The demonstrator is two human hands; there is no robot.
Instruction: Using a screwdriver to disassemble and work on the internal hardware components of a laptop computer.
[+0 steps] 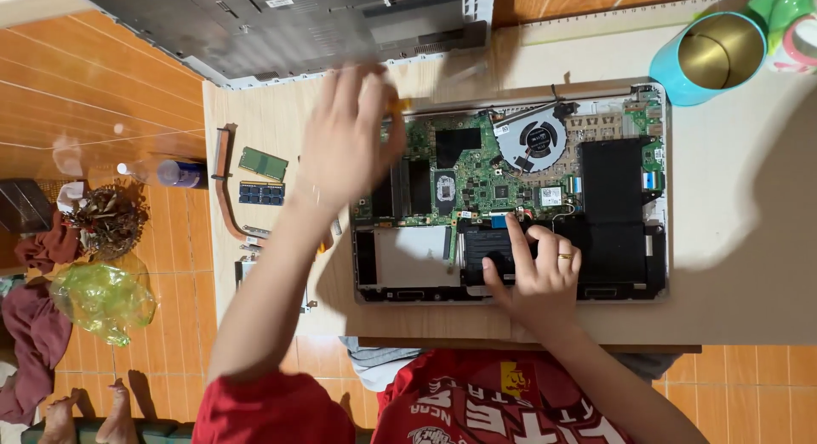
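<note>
Laptop (511,193) lies open-bellied on the pale surface (740,265), its bottom cover (281,27) set aside at the far edge. Green circuit board (477,167), round cooling fan (534,140) and black battery (608,214) all show. The person's right hand (536,270) rests on the battery area, fingers spread and pressing flat, index finger reaching up to the board's lower edge, a gold ring on one finger; it grips nothing. The left hand (349,133) hovers blurred over the laptop's left corner; something yellow peeks beside its fingers, but whether they are clamped on it I cannot tell. Just left of the laptop lie two memory sticks (262,177) and a copper heat pipe (225,185). A teal cup (711,57) stands at the far right corner.
</note>
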